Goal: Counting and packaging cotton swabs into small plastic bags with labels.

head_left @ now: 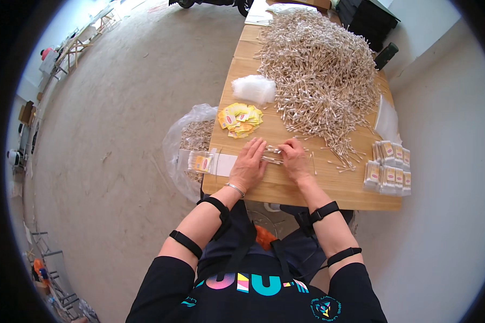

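Cotton swabs (272, 160), small group, on wooden table (355, 189), long axes roughly left-to-right, lying between left hand (248, 166), fingers extended, and right hand (295, 160), fingers curled, both equally near, any firm grasp impossible to tell.

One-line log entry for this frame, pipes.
left hand: extended beside loose swabs | right hand: curled at same swabs | beyond: yellow cards, swab heap

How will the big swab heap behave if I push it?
The swab heap would probably slump rather than slide whole, since its swabs lie loose and jumbled. The stray swabs at its near edge, thin and straight, look light and likely to roll on the flat table.
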`<state>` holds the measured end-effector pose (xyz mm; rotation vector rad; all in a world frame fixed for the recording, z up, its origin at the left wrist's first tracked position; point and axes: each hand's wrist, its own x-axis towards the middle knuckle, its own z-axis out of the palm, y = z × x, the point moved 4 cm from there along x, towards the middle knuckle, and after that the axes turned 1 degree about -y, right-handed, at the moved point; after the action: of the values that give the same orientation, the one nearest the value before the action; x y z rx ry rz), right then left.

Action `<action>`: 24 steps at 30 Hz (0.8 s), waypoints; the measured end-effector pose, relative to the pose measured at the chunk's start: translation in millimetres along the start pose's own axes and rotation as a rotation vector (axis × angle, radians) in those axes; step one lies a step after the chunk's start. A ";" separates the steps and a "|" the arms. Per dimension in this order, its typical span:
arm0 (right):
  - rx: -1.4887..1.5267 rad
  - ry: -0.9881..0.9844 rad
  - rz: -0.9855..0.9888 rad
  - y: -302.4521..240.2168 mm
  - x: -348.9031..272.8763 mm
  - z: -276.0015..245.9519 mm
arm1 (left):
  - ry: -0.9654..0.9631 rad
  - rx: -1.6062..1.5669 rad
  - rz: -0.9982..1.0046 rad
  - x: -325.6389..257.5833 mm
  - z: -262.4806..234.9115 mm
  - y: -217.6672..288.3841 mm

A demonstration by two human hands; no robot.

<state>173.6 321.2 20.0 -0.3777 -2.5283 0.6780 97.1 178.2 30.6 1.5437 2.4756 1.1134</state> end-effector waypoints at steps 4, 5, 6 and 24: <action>0.033 -0.019 -0.006 7.7 -2.9 -5.4 | -0.077 0.186 0.041 -0.9 4.0 0.4; 0.032 -0.020 -0.004 10.4 -3.4 -8.0 | -0.078 0.184 0.041 -1.2 5.0 0.3; 0.024 0.020 0.049 16.1 -3.7 -11.9 | -0.082 0.176 0.042 -0.9 5.5 0.0; -0.086 -0.059 0.107 27.0 -11.7 -27.0 | -0.038 0.018 0.083 -2.1 5.6 -4.3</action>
<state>201.2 350.0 21.6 -0.5345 -2.6147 0.6299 96.9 178.6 23.3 1.6709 2.4251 1.0646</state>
